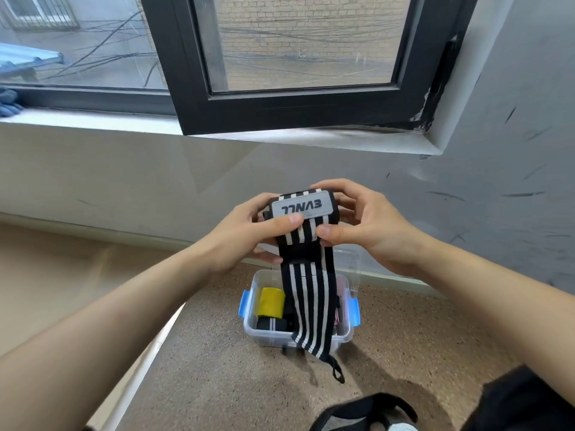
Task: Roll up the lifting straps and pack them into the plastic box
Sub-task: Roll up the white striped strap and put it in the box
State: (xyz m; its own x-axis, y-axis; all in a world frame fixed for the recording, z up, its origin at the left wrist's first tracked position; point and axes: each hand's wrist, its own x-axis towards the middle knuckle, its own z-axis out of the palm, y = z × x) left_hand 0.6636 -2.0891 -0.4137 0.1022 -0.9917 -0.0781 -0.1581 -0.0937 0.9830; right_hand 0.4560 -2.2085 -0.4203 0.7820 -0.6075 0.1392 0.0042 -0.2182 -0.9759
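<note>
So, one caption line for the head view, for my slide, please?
Left hand and right hand grip a partly rolled striped lifting strap above a plastic box holding a yellow roll.

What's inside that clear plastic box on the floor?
A yellow roll and a black roll with white stripes lie at the left of the plastic box, something pink at the right. The striped strap hanging in front covers the middle, so anything there is hidden.

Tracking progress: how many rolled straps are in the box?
2: a yellow roll at left, a black roll in front of it. The hanging striped strap hides the rest; something pink may be another.
</note>
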